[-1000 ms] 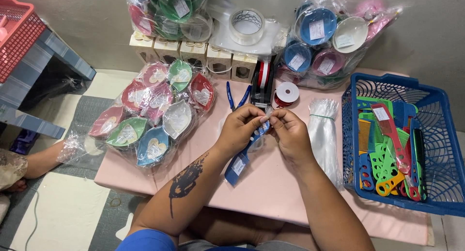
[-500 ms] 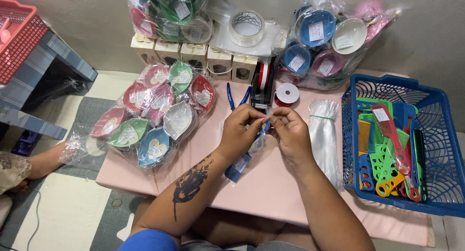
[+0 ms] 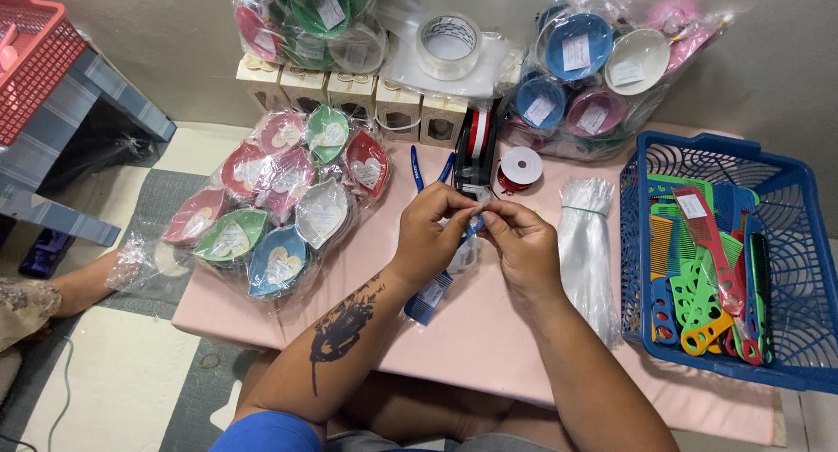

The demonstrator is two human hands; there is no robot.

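My left hand (image 3: 429,234) and my right hand (image 3: 522,244) meet over the pink table (image 3: 489,347), fingertips pinched together on the top of a blue comb (image 3: 429,297) in a clear plastic sleeve. The comb hangs down toward me below my left hand. Just beyond my fingers stands a black tape dispenser (image 3: 476,152) with red tape, and both hands are close to its front edge.
A blue basket (image 3: 790,243) of coloured combs is at the right. A bundle of clear plastic sleeves (image 3: 587,243) lies beside it. Bagged coloured dishes (image 3: 279,199) lie at the left, more bags and a clear tape roll (image 3: 448,45) behind. Another person's arm (image 3: 61,286) is at far left.
My hands have risen slightly toward the tape dispenser with the sleeved comb; the comb's lower end has swung a little nearer my left forearm.
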